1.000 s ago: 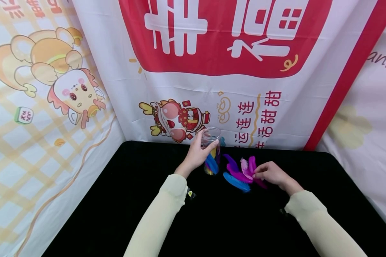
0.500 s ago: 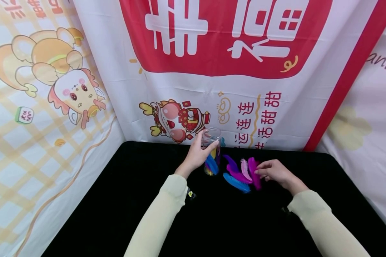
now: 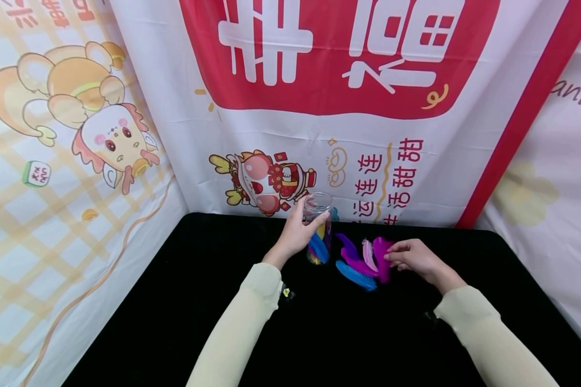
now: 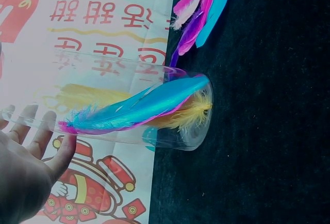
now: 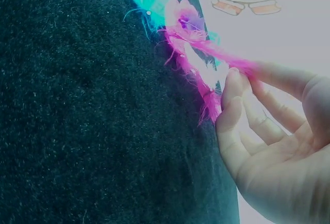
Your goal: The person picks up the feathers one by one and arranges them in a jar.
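Note:
My left hand (image 3: 296, 230) holds a clear jar (image 3: 325, 214) upright near the table's back edge, thumb and fingers around its side. Inside the jar are a blue feather (image 4: 144, 105) with a magenta edge beside it and a yellow feather (image 4: 193, 111). To the right, my right hand (image 3: 413, 259) pinches a magenta feather (image 5: 224, 54) between thumb and fingertips. This feather stands just over the loose ones. Lying on the table between jar and right hand are a blue feather (image 3: 355, 275), a pale pink feather (image 3: 369, 253), a purple feather (image 3: 348, 246) and another magenta feather (image 3: 359, 262).
The table is covered with black cloth (image 3: 319, 333). A white printed curtain (image 3: 184, 161) hangs right behind its back edge, close to the jar. More printed cloth (image 3: 24, 226) closes off the left side.
My right hand has shifted slightly right and away from me, and the pinched magenta feather has turned with it. The left hand and jar have stayed in place.

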Motion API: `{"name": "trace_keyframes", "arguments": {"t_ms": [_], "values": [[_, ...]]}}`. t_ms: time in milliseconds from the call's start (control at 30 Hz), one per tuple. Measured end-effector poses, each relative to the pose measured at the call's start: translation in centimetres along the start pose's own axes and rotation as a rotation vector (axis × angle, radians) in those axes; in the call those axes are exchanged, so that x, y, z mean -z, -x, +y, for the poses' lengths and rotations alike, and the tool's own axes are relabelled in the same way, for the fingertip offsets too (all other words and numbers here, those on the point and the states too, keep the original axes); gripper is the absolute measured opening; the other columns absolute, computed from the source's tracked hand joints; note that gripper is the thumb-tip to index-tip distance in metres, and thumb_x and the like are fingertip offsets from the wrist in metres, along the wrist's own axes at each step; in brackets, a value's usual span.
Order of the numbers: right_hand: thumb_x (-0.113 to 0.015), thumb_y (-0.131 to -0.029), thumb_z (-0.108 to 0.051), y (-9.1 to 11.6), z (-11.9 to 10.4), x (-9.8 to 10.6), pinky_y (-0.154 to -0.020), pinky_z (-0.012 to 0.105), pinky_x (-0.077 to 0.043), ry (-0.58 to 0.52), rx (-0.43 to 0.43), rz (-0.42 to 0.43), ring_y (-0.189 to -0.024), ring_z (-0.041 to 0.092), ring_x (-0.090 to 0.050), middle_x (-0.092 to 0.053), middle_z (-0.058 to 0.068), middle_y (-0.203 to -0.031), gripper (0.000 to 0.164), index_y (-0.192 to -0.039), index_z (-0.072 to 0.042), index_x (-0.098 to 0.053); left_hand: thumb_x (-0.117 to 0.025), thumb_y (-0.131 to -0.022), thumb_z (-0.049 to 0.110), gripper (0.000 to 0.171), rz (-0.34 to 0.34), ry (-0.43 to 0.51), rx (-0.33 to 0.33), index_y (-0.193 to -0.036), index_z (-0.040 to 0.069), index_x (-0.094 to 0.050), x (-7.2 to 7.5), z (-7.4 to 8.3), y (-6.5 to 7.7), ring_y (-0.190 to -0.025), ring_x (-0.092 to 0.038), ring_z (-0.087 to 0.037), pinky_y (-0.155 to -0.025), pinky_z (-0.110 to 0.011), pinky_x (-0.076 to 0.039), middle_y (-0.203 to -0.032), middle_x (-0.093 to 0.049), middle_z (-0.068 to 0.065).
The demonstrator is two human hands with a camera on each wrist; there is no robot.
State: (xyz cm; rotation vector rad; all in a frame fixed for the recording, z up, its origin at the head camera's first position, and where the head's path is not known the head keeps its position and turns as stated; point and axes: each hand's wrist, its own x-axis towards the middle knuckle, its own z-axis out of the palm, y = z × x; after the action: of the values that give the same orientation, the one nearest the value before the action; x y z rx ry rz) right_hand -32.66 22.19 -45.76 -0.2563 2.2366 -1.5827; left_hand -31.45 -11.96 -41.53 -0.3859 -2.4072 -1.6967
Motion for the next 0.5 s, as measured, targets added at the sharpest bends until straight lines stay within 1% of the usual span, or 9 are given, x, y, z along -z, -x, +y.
{"name": "trace_keyframes", "arguments": {"t_ms": [500], "values": [[-0.071, -0.097, -0.013, 0.16, -0.44, 0.47, -0.072, 0.030, -0.059, -0.012, -0.005, -0.006, -0.080, 0.012, -0.069, -0.074, 0.003, -0.088, 0.028, -0.113, 0.009, -0.066, -0.064, -0.098, 0.053, 0.078, 0.006, -0.008, 0.003, -0.157, 0.013, -0.033, -0.01, -0.09, -0.05, -0.126, -0.053, -0.024, -0.105, -0.046, -0.049, -0.143, -0.049, -0.012]]}}
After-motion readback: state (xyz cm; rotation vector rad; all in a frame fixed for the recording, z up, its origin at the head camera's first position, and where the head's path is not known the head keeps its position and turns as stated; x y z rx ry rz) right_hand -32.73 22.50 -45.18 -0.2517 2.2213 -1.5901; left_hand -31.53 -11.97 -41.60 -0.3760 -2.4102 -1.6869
